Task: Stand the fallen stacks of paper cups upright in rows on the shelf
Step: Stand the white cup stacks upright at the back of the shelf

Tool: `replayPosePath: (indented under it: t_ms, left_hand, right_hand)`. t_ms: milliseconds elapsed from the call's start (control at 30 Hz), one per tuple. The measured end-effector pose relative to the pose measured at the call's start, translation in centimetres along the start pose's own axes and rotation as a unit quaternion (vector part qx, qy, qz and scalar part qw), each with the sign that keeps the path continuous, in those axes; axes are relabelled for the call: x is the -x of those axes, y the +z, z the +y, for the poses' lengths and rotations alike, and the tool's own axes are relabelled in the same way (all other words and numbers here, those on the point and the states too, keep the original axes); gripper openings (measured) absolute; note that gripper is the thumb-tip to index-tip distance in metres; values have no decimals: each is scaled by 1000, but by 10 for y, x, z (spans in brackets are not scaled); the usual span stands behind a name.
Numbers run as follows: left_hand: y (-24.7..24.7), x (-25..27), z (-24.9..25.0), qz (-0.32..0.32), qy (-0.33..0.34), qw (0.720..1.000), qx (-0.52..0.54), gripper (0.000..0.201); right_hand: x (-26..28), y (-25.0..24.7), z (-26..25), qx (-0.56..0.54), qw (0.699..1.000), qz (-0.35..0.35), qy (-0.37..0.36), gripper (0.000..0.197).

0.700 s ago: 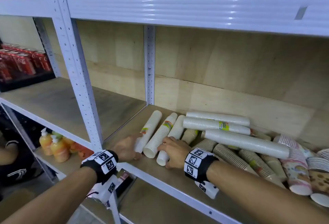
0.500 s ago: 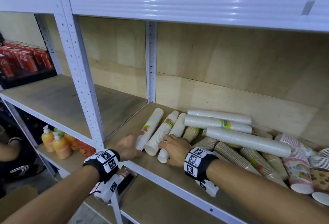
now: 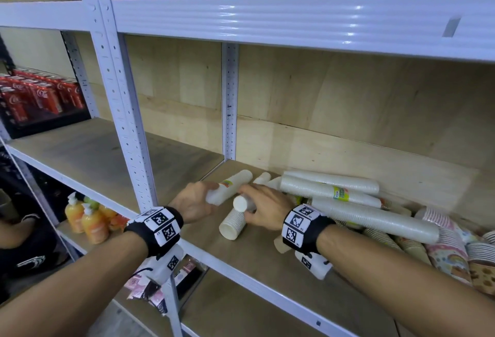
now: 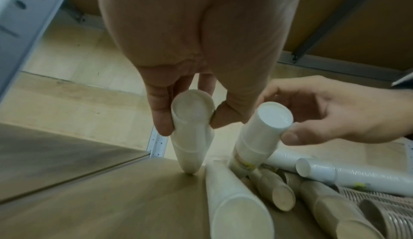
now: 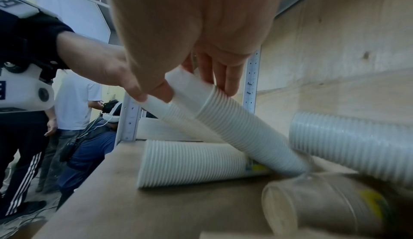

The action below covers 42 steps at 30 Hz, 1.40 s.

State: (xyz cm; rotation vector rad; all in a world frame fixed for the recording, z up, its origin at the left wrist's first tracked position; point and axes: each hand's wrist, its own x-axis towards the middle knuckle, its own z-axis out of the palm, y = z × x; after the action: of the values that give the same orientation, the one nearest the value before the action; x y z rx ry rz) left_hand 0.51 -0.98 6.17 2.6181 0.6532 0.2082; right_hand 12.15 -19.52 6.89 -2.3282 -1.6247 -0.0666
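- On the wooden shelf (image 3: 257, 259), at 9 o'clock of the pile, the left hand (image 3: 191, 204) is clamping its grip round the closed end of a white cup stack (image 3: 230, 186), fingers (image 4: 161, 115) and thumb curled on it; the far end is resting on the shelf, tilted.
- At 3 o'clock of it, the right hand (image 3: 265, 209) is pinching a second white cup stack (image 3: 242, 202), slanted, its low end touching the pile.
- Beneath that one, a third white stack (image 3: 232, 225) is lying flat.
- Toward 3 o'clock, long white stacks (image 3: 375, 219) are lying across brown stacks (image 3: 380, 237); patterned cups (image 3: 450, 245) are sitting beyond.
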Motion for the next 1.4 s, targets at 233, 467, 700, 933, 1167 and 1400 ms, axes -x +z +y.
replayPosePath:
  t_ms: [233,467,700,933,1167,1400]
  left_hand:
    - [-31,-19,28,73,7,997,33,51]
    - [-60,-49,56,147,48,984,90,38]
    - [-82,-92,70,165,67,980,88,35]
    - [-107,-131,78,163,66,979,99,39]
    - [-123,-157,73,159,57,981,94,36]
    - [-120,-167,65,148,45,985,74,35]
  right_hand:
    - [-27,-39,4,32,998,58,18,39]
    - [-52,-85,15,-7,982,146,122,39]
    - [-81,-127,23,-52,965,207,151,40]
    - [-115,-143,20,-66,961,228,141,43]
    - [-153,-128,19,-108,960,203,160,44]
    - [-175,-105,25,-149,956,179,179,40]
